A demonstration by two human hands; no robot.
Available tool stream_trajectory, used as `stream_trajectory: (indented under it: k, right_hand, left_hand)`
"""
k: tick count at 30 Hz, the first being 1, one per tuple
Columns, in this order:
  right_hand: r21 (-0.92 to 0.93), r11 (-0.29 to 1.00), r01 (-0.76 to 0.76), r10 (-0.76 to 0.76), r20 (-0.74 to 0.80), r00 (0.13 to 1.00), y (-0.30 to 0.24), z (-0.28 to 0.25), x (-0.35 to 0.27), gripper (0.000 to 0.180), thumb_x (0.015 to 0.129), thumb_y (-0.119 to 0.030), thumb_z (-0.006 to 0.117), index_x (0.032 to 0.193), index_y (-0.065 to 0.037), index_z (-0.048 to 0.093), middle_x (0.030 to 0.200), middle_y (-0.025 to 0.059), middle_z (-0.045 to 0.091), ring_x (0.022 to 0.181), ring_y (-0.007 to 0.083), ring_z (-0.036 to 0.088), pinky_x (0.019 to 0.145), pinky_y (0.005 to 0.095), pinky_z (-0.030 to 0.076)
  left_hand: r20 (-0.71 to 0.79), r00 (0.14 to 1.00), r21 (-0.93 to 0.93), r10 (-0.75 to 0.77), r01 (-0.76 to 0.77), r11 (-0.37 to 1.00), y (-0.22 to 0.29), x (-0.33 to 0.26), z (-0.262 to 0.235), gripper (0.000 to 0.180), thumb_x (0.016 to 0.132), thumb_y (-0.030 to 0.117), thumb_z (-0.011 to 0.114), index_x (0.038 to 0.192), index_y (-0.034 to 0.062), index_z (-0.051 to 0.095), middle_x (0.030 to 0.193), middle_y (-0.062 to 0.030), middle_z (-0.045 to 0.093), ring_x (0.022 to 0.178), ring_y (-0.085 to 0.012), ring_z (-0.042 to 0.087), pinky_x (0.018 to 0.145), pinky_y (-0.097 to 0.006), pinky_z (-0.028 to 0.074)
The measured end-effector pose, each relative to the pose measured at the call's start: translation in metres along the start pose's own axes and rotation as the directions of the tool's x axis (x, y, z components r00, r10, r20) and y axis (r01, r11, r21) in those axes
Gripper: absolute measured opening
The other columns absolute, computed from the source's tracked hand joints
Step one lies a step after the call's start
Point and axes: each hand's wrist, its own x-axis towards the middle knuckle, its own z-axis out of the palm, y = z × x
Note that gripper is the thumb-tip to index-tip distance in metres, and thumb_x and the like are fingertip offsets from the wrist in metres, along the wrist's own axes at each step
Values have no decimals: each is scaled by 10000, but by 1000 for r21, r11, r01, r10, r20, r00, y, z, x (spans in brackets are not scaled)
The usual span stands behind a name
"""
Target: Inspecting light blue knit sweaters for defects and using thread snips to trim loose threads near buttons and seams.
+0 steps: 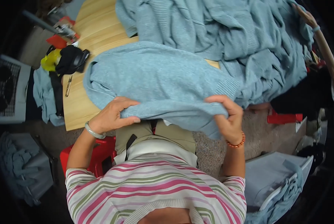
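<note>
A light blue knitted sweater [152, 74] lies across the near part of the table, its near edge hanging over toward my lap. My left hand [116, 115], with a pale bangle at the wrist, pinches the left end of that edge between thumb and fingers. At the other end, my right hand [228, 117], wearing a beaded bracelet, grips the cloth with fingers curled over it. Between my hands the edge is drawn into a long fold. A ribbed band of the sweater shows just beyond my right hand.
More blue knitwear [226, 30] is heaped across the far side of the wooden table [96, 28]. A pen [68, 86] and a black-and-yellow bundle [64, 59] lie at the left. Another person's hand [307, 18] touches the heap. A red stool [96, 155] and a grey bin [267, 175] stand nearby.
</note>
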Motion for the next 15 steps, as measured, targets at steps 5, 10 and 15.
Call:
stream_trajectory:
  k: [5, 10, 15]
  right_hand:
    - [-530, 848, 26, -149, -189, 971, 31, -17, 17, 261, 752, 78, 483, 948, 20, 646, 866, 145, 626, 806, 273, 621, 765, 294, 475]
    - [-668, 744, 19, -221, -220, 950, 61, -22, 39, 375, 784, 60, 500, 1141, 7, 602, 1136, 195, 611, 1068, 328, 594, 924, 353, 451]
    - [-553, 827, -101, 66, -82, 994, 82, -33, 61, 677, 786, -30, 624, 1425, -39, 399, 1338, 235, 525, 1251, 358, 508, 1038, 377, 396]
  left_hand:
    - [60, 998, 62, -11, 7, 998, -18, -21, -18, 389, 813, 179, 710, 1157, 21, 619, 975, -127, 673, 893, -246, 633, 852, -337, 436]
    - [410, 860, -520, -304, 494, 697, -18, -19, -66, 315, 894, 135, 643, 1174, -6, 603, 1006, -36, 658, 947, -58, 569, 826, -233, 468]
    - [-383, 875, -182, -295, 242, 953, -61, 31, -72, 340, 856, 193, 694, 1131, 15, 603, 976, -63, 634, 864, -141, 595, 780, -288, 480]
